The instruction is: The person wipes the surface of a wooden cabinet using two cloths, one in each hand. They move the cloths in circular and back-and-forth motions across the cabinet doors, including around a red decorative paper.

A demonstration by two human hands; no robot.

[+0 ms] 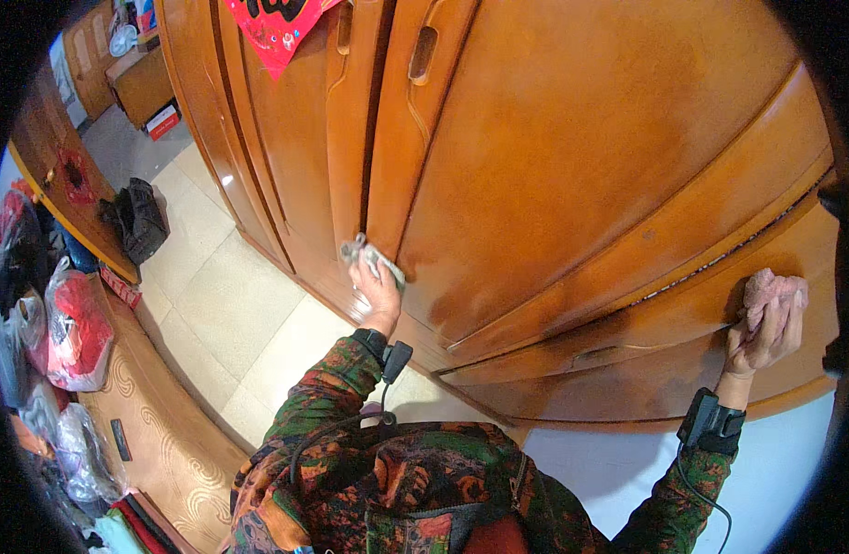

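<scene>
A large wooden wardrobe (572, 166) with orange-brown doors fills the view ahead. My left hand (379, 294) grips a greyish-white cloth (384, 264) against the lower part of a door, close to the dark gap between two doors. Off to the right, my right hand (766, 340) is closed around a pink cloth (773, 288) and presses it on the wardrobe's right-hand panel. Darker, damp-looking patches show on the wood near both hands.
A tan patterned couch or bed edge (157, 434) runs along the left, with bagged clothes (78, 323) piled beside it. A black bag-like item (143, 222) lies on the tiled floor (221, 295) near an open wooden door (65, 185). A red paper decoration (275, 42) hangs on the wardrobe.
</scene>
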